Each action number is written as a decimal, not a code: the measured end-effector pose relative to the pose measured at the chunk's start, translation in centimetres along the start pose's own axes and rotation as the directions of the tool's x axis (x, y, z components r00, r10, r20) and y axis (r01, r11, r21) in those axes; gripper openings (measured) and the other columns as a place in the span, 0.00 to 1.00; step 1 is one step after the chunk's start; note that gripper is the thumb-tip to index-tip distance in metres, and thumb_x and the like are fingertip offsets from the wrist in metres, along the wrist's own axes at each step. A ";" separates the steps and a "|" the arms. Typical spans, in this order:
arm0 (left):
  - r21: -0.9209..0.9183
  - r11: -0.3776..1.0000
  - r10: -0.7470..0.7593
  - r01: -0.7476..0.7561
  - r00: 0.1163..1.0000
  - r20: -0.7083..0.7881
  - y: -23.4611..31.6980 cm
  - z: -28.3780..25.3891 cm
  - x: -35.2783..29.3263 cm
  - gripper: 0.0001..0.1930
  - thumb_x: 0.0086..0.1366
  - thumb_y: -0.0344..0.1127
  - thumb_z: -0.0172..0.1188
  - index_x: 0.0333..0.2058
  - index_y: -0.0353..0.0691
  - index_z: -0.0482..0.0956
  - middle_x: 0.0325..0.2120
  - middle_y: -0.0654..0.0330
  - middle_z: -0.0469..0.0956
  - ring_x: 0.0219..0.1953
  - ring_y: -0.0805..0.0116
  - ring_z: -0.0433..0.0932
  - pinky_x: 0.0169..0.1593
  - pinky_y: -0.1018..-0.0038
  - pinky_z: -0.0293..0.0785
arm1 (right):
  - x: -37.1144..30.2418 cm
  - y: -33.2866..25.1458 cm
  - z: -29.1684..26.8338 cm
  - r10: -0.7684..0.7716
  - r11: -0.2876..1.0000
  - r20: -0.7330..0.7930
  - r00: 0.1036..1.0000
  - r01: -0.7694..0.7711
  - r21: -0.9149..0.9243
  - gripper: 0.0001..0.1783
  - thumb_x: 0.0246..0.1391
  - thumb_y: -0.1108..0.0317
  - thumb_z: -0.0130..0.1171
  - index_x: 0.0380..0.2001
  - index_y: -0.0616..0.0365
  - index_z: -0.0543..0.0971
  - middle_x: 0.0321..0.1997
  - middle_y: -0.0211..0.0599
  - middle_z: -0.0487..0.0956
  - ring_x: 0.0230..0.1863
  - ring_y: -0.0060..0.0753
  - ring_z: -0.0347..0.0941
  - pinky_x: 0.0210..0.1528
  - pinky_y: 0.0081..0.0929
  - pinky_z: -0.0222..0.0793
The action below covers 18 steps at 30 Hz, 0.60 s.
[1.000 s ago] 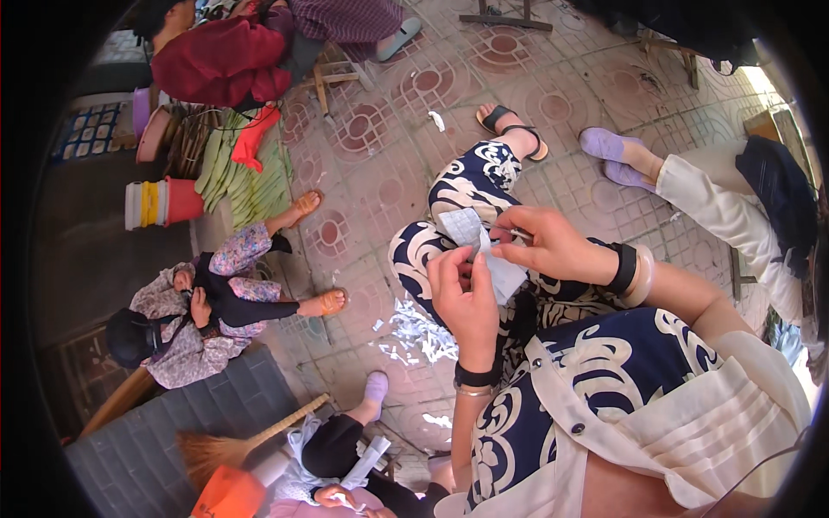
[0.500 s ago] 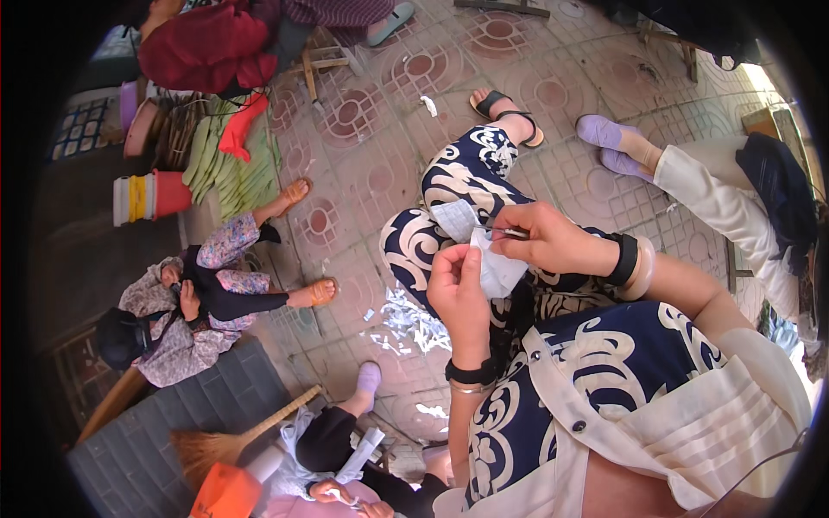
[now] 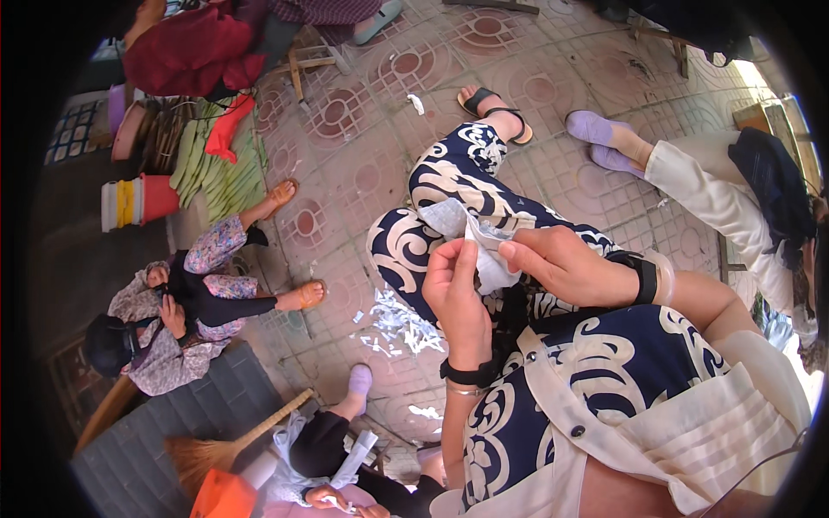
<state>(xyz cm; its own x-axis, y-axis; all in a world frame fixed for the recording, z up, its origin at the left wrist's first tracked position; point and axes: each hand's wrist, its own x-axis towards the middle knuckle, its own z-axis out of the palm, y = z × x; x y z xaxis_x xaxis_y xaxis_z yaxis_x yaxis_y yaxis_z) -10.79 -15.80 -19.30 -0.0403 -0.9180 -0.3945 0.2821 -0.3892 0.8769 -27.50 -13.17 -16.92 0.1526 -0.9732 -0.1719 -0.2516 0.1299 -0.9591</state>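
Over my patterned lap, a thin piece of white cloth is stretched between both hands, its upper edge folded. My left hand pinches its near left side between thumb and fingers. Thumb and fingers of my right hand close on the right side of the cloth; whether something else is inside that hand is hidden. A pale grey-white piece of cloth lies on my knee, just beyond the left fingertips.
White scraps litter the paved floor below my knee. Seated people surround me, one with lilac shoes at right. To the left are a straw broom, stacked buckets and long green leaves.
Earlier my right fingers held a thin dark metal tool at the cloth; it no longer shows. The right hand has turned, its thumb now on the cloth. The whole view has shifted slightly.
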 end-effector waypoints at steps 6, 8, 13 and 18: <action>-0.030 0.999 -0.013 0.013 1.000 0.007 -0.6 0.4 0.1 0.07 0.66 0.32 0.59 0.37 0.35 0.75 0.32 0.66 0.76 0.32 0.83 0.72 0.36 0.86 0.66 | 0.2 0.9 0.2 0.055 0.997 -0.024 0.998 -0.056 -0.049 0.24 0.65 0.53 0.46 0.25 0.63 0.76 0.21 0.49 0.76 0.25 0.51 0.74 0.30 0.39 0.66; -0.041 0.999 -0.022 0.022 1.000 0.008 -0.7 0.3 0.1 0.06 0.66 0.32 0.59 0.37 0.35 0.75 0.32 0.66 0.76 0.32 0.83 0.72 0.36 0.86 0.66 | 0.4 0.9 0.2 0.076 0.996 -0.024 0.997 -0.077 -0.035 0.24 0.65 0.53 0.46 0.25 0.62 0.76 0.21 0.49 0.76 0.25 0.50 0.74 0.30 0.39 0.66; -0.078 0.996 -0.040 0.041 0.999 0.010 -0.8 0.4 0.1 0.06 0.66 0.31 0.59 0.37 0.35 0.75 0.31 0.66 0.76 0.31 0.83 0.72 0.36 0.86 0.66 | 0.5 0.9 0.2 0.133 0.990 -0.003 0.991 -0.133 0.036 0.25 0.65 0.52 0.46 0.25 0.62 0.77 0.20 0.47 0.75 0.25 0.46 0.74 0.30 0.37 0.66; -0.117 0.992 -0.051 0.051 0.999 0.006 -0.7 0.6 0.2 0.06 0.66 0.32 0.59 0.37 0.35 0.75 0.31 0.66 0.77 0.31 0.82 0.72 0.36 0.85 0.66 | 0.7 1.4 0.3 0.171 0.969 0.039 0.985 -0.175 0.175 0.26 0.66 0.50 0.45 0.24 0.62 0.77 0.18 0.40 0.73 0.23 0.33 0.69 0.30 0.30 0.64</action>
<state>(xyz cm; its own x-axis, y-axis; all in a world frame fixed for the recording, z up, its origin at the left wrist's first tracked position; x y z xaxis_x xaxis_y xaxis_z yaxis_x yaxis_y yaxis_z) -11.57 -15.80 -19.79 -0.0606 -0.8974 -0.4371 0.3899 -0.4244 0.8172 -27.51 -13.64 -18.48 0.1445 -0.9286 -0.3417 -0.1028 0.3294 -0.9386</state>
